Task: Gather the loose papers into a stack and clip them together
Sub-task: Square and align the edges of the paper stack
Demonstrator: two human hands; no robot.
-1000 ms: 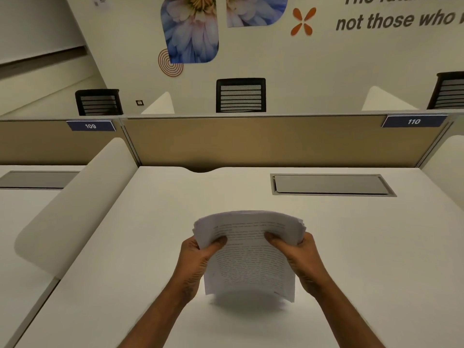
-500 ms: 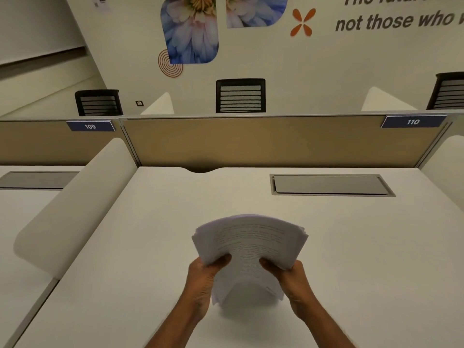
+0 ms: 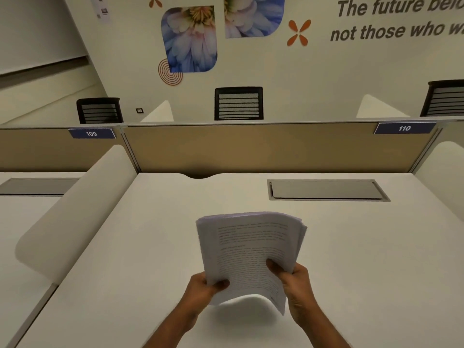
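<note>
- We see the stack of papers (image 3: 251,249): white printed sheets, upright, bowed, top edges fanned unevenly.
- We hold it by both lower corners, over the desk (image 3: 364,259).

Single head-worn wide-angle view. Looks forward and down from above the near edge of the plain white desk top (image 3: 125,285). Sits close on the left hand (image 3: 200,290), right hand (image 3: 298,282) and the curved stack of printed white papers (image 3: 251,247) at lower centre. Faces the tan fabric partition panel (image 3: 263,149) across the desk; takes in, farther off, a black slatted-back chair (image 3: 238,104) and the cream wall with blue flower decals (image 3: 313,79). Bows straight edges near the frame borders.
</note>
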